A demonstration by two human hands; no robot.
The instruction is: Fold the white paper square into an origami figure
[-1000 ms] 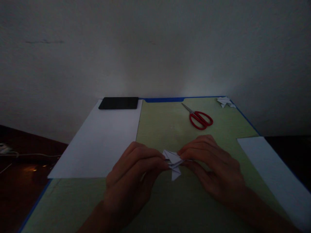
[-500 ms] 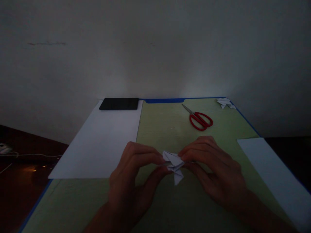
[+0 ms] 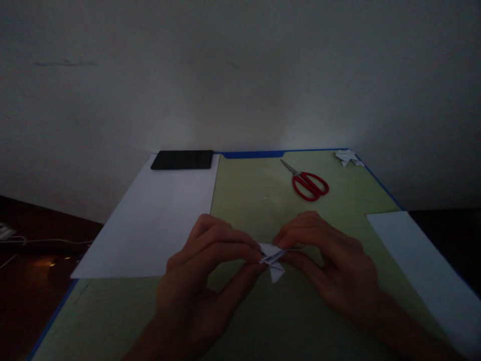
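Note:
A small piece of folded white paper (image 3: 273, 254) is held above the near part of the table, with creased layers and a pointed flap hanging down. My left hand (image 3: 210, 281) pinches its left side between thumb and fingers. On the right side, my right hand (image 3: 326, 260) grips it the same way, thumb below and fingertips on top. Fingertips cover both ends of the paper, so its full shape is hidden.
Red-handled scissors (image 3: 308, 185) lie beyond my hands on the green table (image 3: 248, 195). Another folded paper piece (image 3: 347, 157) sits at the far right corner. A black phone-like slab (image 3: 182, 160) rests on a white sheet (image 3: 150, 220) at left; a paper strip (image 3: 417, 260) lies right.
My left fingers have moved slightly right and now press over the paper's upper left flap, which stood up before. My right hand has barely moved.

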